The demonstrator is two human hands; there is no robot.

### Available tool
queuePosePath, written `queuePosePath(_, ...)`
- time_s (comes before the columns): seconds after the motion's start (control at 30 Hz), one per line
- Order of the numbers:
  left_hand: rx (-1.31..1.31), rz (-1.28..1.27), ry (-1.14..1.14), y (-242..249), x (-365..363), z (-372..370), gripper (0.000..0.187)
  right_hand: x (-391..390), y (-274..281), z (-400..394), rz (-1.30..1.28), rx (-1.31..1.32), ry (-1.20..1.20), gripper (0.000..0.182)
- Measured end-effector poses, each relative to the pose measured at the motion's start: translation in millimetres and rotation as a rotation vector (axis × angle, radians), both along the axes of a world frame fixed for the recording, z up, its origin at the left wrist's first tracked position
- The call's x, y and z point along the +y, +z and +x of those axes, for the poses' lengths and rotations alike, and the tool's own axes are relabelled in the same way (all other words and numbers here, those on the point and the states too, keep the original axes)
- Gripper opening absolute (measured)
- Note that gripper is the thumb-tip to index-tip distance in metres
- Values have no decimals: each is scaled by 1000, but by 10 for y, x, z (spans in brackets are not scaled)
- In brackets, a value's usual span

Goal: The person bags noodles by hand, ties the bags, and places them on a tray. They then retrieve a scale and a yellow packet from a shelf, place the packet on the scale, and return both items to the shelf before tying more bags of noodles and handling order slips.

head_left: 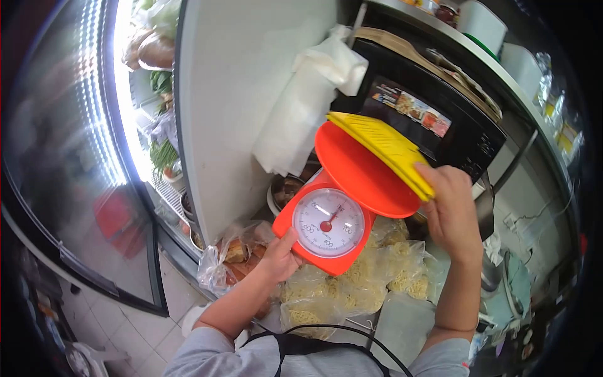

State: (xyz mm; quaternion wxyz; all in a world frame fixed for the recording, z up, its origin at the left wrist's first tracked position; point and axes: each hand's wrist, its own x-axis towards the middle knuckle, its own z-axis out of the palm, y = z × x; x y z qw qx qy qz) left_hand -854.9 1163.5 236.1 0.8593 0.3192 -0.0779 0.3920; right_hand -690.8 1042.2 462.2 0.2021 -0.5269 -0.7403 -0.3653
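Observation:
My left hand (284,256) grips the lower left edge of a red kitchen scale (335,266) with a round white dial. The scale is tilted, with its dial turned up toward me. Over the dial sits the scale's red pan (367,178). In my right hand (451,207) is a flat yellow plastic piece with slots (383,146), pinched at its right end and held slanted along the pan's far rim. Its exact kind I cannot tell. Below the scale lie several clear bags of yellow noodles (361,279).
A clear bag of brownish food (237,251) lies left of the noodles. A lit glass-door fridge (164,157) stands open at left. Behind are a white plastic bag (292,110) and a black microwave-like appliance (468,135). A shelf (461,39) holds containers above it.

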Motion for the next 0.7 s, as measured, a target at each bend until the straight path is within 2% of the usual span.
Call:
queuePosePath(0.07, 7, 22, -17, 96, -44, -30, 51, -12, 26, 35, -162, 37, 110, 24)
queuePosePath(0.27, 10, 24, 16, 309, -113, 63, 52, -175, 140, 25, -172, 72, 181, 18)
queuePosePath(0.37, -66, 10, -41, 466, -115, 142, 53, -300, 213, 33, 97, 44, 181, 24)
queuePosePath(0.47, -78, 61, -20, 710, -115, 199, 53, -446, 298, 121, 239, 128, 218, 30)
queuePosePath(0.6, -113, 103, 80, 1085, -116, 292, 53, -703, 416, 348, 376, 110, 168, 34)
queuePosePath(0.7, -141, 154, -3, 1415, -118, 305, 52, -936, 346, 509, 399, 162, 95, 33)
